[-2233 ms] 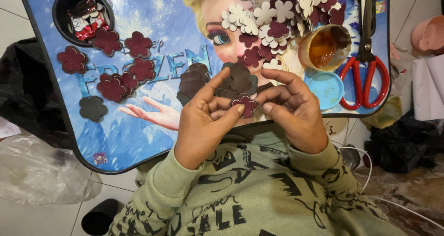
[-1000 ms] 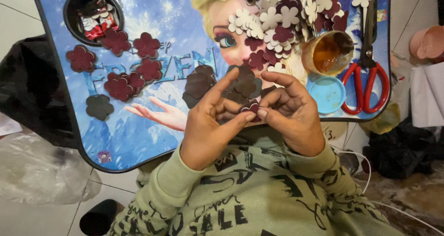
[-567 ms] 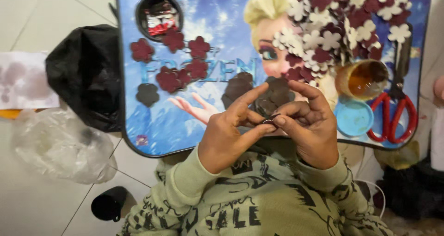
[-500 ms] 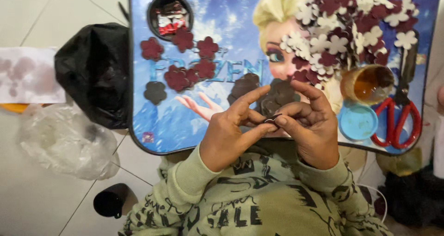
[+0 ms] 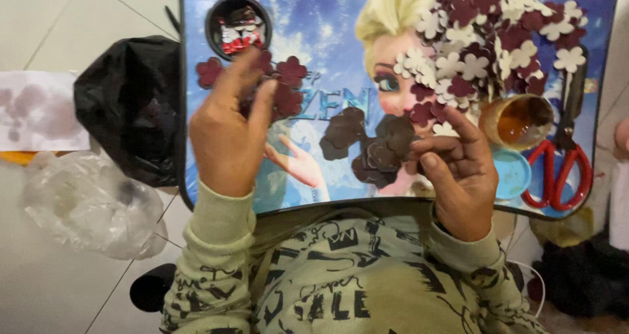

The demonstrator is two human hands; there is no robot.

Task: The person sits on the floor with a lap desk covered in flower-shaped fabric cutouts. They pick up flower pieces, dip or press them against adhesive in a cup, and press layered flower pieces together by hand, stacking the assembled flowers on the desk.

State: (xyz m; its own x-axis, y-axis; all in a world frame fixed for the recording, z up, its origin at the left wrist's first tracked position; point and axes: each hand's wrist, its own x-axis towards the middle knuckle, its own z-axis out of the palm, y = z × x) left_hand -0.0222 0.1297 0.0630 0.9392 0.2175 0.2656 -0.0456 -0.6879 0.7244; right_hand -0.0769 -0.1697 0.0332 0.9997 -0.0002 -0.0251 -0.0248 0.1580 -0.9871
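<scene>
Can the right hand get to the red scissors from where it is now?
Probably yes. The right hand is raised over the lap tray's near edge, and the red scissors lie open to reach just to its right. Only the blue lid lies between, flat and low.

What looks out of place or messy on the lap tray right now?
Nothing spilled or damaged. The white and maroon foam flowers are heaped loosely over the tray's upper right, beside an uncapped glue jar standing upright; its blue lid lies alongside. Red-handled scissors lie flat.
</scene>
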